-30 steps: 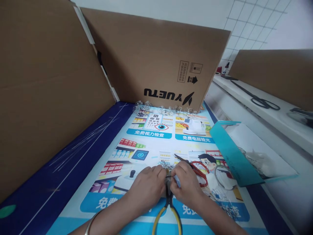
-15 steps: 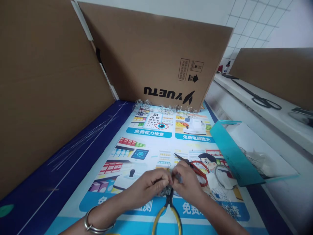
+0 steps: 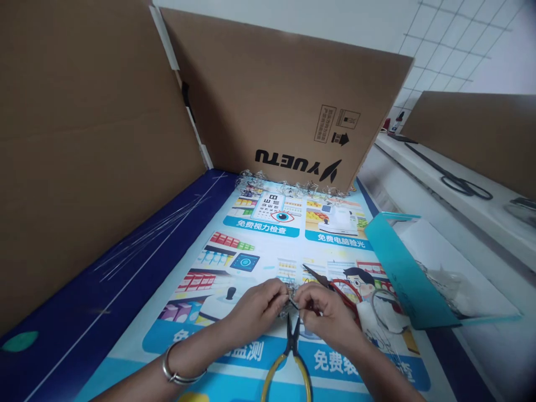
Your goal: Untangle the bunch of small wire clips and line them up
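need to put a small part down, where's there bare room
Free patches: the printed mat between the far wire clusters and the left hand, left of the red-handled scissors; also from that hand leftward to the thin strands. Crowded: around the held wire bundle and right hand, with pliers and scissors close by, teal box farther right.

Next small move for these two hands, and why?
I'd probably steady the small tangle of silvery wire with the left hand and let the right hand make one small adjustment: both hands' fingertips crowd around it, while the yellow-handled metal pliers lie unheld just below in the picture, jaws apart.
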`<state>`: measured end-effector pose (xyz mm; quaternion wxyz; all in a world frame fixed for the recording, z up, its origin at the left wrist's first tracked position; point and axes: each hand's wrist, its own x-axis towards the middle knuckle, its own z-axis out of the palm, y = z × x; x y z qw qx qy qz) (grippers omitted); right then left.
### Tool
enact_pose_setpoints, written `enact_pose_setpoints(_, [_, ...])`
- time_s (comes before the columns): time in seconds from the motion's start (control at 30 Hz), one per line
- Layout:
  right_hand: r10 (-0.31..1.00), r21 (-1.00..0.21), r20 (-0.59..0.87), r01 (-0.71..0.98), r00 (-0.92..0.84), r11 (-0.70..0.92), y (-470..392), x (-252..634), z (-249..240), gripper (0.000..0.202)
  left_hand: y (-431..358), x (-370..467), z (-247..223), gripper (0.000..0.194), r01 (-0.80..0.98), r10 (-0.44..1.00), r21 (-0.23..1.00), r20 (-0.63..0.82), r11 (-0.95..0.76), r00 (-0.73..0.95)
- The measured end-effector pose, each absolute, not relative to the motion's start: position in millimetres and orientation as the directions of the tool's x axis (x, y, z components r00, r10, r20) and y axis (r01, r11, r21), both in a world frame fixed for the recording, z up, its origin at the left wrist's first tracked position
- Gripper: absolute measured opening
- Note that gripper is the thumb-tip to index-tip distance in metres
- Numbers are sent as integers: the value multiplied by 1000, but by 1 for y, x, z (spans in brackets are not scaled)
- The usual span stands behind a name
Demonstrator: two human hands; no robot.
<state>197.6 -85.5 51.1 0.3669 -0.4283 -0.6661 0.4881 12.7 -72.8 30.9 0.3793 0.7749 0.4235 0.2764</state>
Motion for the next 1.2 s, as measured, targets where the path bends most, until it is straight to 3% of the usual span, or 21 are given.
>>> enact_pose_setpoints(0.13, [959,-993,-90,103,-269,-65,-85,194,45,10,-74,13,32,17,424,870,828,147,-369,471])
enact_pose_setpoints(0.33, [916,-927,-261,-185,-306,-326,-89,192,48,4,-77,16,27,13,431,867,813,169,-392,469])
enact_pose_setpoints(0.53, [943,-877,-265,-355,-203,-323,-94,188,49,9,-79,19,23,12,450,859,794,169,-409,483])
enact_pose_setpoints(0.8, [911,-818,-253,-431,-325,-381,-96,185,54,14,-83,20,26,10,429,848,805,163,-409,504])
enact_pose_setpoints(0.87, [923,-853,-212,-399,-322,-335,-95,186,53,27,-83,20,25,10,422,853,811,168,-405,495])
enact_pose_setpoints(0.93, [944,-919,-171,-299,-283,-257,-93,188,49,28,-84,21,24,11,417,854,809,186,-414,486])
enact_pose_setpoints(1.03, [980,-1000,-24,23,-196,-19,-91,191,44,20,-89,24,23,12,416,841,785,233,-459,489])
enact_pose_setpoints(1.1, [971,-936,159,284,-180,206,-90,192,42,22,-94,26,25,10,415,824,757,281,-505,492])
enact_pose_setpoints(1.2, [896,-719,383,537,-225,442,-91,193,40,29,-102,31,27,9,418,797,711,340,-565,499])
